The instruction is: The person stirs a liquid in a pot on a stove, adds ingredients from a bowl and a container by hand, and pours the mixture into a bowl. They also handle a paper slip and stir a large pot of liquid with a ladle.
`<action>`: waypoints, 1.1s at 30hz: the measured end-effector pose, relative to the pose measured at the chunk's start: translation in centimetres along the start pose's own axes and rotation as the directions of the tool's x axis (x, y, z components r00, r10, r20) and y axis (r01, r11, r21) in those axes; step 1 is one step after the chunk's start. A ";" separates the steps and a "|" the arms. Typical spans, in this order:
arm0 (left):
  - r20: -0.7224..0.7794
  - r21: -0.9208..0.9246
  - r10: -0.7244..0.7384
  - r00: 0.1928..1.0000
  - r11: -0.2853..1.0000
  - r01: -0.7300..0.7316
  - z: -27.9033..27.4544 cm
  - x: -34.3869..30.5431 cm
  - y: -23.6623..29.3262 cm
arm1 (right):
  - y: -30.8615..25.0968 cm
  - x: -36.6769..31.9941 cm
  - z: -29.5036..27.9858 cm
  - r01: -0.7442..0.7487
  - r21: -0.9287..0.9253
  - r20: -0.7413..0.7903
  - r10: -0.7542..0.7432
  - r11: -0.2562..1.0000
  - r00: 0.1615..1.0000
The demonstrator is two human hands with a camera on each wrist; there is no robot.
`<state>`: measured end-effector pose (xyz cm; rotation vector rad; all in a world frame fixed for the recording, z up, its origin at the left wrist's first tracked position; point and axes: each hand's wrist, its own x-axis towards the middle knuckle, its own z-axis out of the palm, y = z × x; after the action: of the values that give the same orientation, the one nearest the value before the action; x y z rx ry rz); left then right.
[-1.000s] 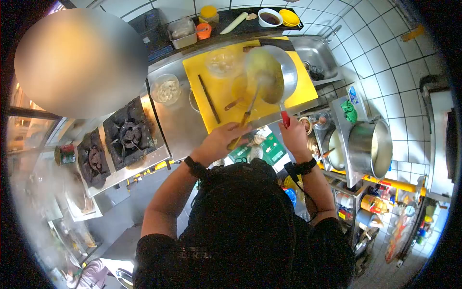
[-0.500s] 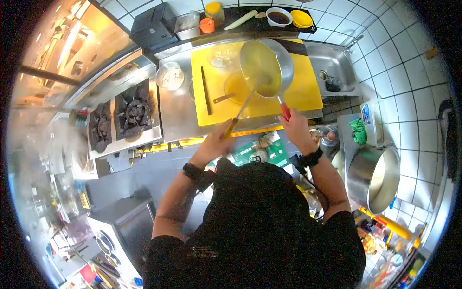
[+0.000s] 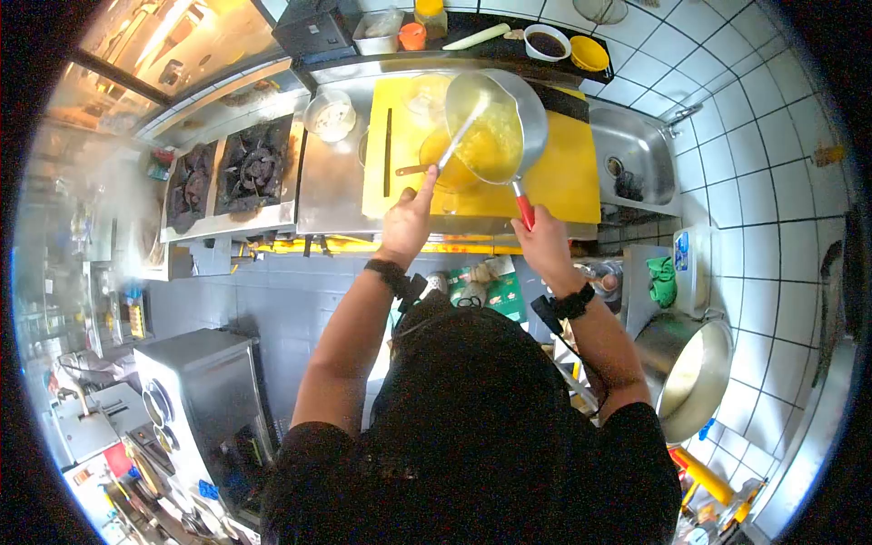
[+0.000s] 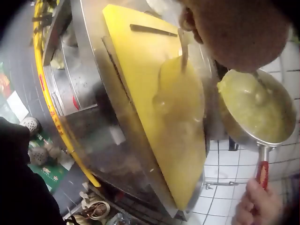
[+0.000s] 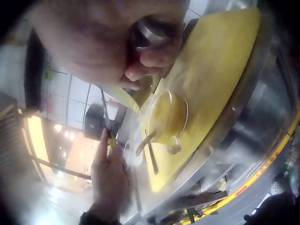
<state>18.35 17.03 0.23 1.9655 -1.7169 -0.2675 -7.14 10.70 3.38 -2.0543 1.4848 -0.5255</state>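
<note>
My right hand [image 3: 548,243] grips the red handle [image 3: 524,209] of a metal saucepan [image 3: 534,118]. The pan hangs tilted over the yellow cutting board [image 3: 568,173], with pale yellow food [image 4: 276,112] inside. In my left hand [image 3: 409,222] is a long-handled metal spoon [image 3: 461,132], its yellow grip [image 5: 111,140] showing in the right wrist view. Its far end reaches into the pan. Just below and left of the pan stands a clear glass pot [image 5: 168,112] with yellow contents; a brown handle [image 3: 414,170] sticks out from it.
A dark stick [image 3: 389,150] lies along the board's left side. Left of the board are a bowl of pale pieces [image 3: 331,118] and gas burners [image 3: 254,165]. The sink [image 3: 654,173] is at right. Behind, a shelf holds a dark-filled bowl [image 3: 547,43] and several containers.
The left hand has reached forward with the spoon, whose far end now lies farther up in the pan. The right hand keeps its grip while the pan tilts more. The head view has shifted.
</note>
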 end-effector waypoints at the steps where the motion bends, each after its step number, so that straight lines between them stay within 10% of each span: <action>1: 0.028 0.005 -0.064 0.998 0.998 0.064 0.4 0.2 -0.2 | -0.2 0.1 -0.1 0.001 -0.003 -0.004 -0.001 1.000 1.000; 5: -0.155 -0.373 0.125 0.980 0.911 -0.175 2.2 -2.2 -2.0 | -1.2 0.4 0.1 -0.042 -0.022 0.022 0.042 0.999 0.999; 6: 0.204 -0.503 -0.093 0.974 0.844 0.186 0.1 -2.6 -0.7 | -1.4 0.6 0.3 -0.039 -0.035 0.017 0.039 0.999 0.999; 7: 0.558 -0.484 -0.237 0.795 0.685 0.544 -1.1 -3.2 -0.1 | -1.4 0.8 0.4 -0.037 -0.041 0.024 0.038 0.998 0.999; 11: 0.207 -0.564 0.037 0.978 0.821 0.088 3.6 -5.7 -6.0 | -1.4 1.1 1.1 -0.021 -0.072 0.022 0.023 0.997 0.999; 33: 0.140 -0.015 0.104 0.985 0.995 -0.103 -0.1 -2.6 -10.2 | -2.9 1.0 0.6 -0.109 -0.152 -0.020 0.107 0.982 0.994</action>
<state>26.76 20.24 -5.16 1.8837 -1.8979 -0.3826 -4.36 10.57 4.75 -2.0729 1.6790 -0.3920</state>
